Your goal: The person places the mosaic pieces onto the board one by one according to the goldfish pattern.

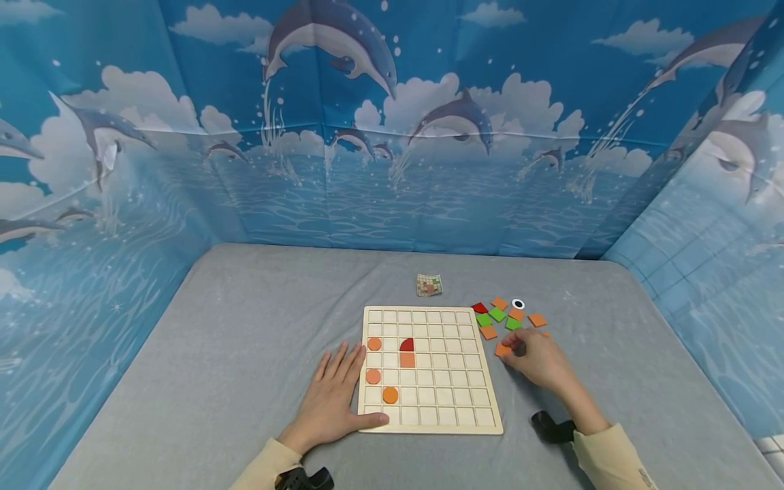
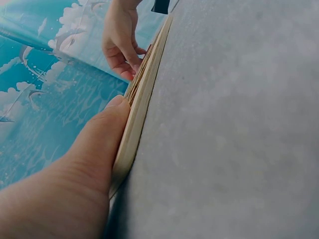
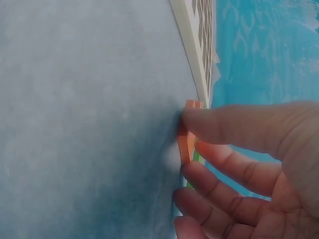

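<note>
A pale wooden grid board [image 1: 446, 430] lies flat on the grey cloth. Along its left edge rests my left hand [image 1: 331, 401], fingers straight, with the thumb across the lower left corner. Just right of the board, my right hand [image 1: 539, 357] pinches an orange square tile [image 1: 502, 349] between thumb and fingertips, low at the cloth; the right wrist view shows this orange tile [image 3: 187, 142] close up. On the board sit several orange discs [image 1: 390, 395], a red quarter-round tile [image 1: 407, 345] and an orange square tile [image 1: 407, 360] directly below it.
Beyond my right hand lie loose green tiles [image 1: 497, 314], orange tiles [image 1: 537, 320], a red tile [image 1: 480, 308] and a white ring-shaped piece [image 1: 518, 304] with a dark centre. A small patterned card [image 1: 429, 285] lies behind the board. A dolphin-print curtain [image 1: 392, 197] encloses the table.
</note>
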{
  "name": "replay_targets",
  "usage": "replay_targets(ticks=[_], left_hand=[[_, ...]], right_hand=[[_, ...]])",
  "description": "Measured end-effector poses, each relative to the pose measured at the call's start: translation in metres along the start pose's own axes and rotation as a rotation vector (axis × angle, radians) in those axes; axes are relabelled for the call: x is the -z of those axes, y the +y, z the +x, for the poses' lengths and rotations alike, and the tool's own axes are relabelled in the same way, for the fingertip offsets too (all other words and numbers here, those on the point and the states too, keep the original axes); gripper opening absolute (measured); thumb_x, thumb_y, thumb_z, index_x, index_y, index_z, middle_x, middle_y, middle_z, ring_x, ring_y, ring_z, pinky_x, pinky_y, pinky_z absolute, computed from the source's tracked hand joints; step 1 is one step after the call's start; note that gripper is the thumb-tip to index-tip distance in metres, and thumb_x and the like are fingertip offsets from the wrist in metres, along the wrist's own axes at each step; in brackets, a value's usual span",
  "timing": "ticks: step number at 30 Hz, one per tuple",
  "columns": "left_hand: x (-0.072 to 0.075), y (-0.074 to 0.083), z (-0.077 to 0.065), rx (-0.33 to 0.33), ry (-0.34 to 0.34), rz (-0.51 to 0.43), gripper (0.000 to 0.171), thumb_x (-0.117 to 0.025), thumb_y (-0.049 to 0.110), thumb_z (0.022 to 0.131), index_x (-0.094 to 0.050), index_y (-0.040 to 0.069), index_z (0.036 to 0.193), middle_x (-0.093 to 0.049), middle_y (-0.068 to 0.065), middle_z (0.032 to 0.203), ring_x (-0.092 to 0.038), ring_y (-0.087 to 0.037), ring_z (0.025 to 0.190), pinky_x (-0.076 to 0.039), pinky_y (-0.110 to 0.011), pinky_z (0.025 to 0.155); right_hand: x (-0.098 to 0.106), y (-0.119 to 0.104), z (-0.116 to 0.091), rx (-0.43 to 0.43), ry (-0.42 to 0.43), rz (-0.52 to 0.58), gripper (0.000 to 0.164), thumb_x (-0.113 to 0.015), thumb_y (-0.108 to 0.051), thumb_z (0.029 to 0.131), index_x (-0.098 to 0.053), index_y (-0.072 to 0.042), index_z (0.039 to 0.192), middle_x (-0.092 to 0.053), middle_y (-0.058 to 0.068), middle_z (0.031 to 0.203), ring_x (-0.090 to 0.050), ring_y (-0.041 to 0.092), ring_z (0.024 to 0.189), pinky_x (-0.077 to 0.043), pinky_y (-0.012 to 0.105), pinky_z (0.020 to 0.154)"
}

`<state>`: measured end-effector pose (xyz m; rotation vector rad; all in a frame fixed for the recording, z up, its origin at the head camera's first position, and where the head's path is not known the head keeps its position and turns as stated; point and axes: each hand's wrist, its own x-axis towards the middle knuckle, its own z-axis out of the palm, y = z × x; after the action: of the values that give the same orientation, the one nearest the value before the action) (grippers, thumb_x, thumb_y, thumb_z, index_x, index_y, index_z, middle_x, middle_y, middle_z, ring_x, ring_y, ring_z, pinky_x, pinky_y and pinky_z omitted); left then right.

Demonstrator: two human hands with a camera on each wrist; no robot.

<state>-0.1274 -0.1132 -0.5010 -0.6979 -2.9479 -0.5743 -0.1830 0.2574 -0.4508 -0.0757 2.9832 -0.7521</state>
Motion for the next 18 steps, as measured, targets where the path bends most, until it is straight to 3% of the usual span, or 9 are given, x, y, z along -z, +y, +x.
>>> replay_targets(ticks=[18], left_hand=[[-0.0021,-0.0019,-0.0001,-0.008,0.013,0.005,0.116,-0.044,0.085,0.072,-0.018,0.007,0.152,-0.017,-0.006,0.157,-0.006,-0.025,0.143,-0.001,-0.044,0.113]], right_hand=[[-0.0018,-0.0023,-0.0053,-0.007,0.0,0.008,0.022,-0.078,-0.015,0.078,-0.063,-0.009,0.093,-0.054,0.001,0.076,-0.047,0.017,0.063,-0.039,0.031,0.053]])
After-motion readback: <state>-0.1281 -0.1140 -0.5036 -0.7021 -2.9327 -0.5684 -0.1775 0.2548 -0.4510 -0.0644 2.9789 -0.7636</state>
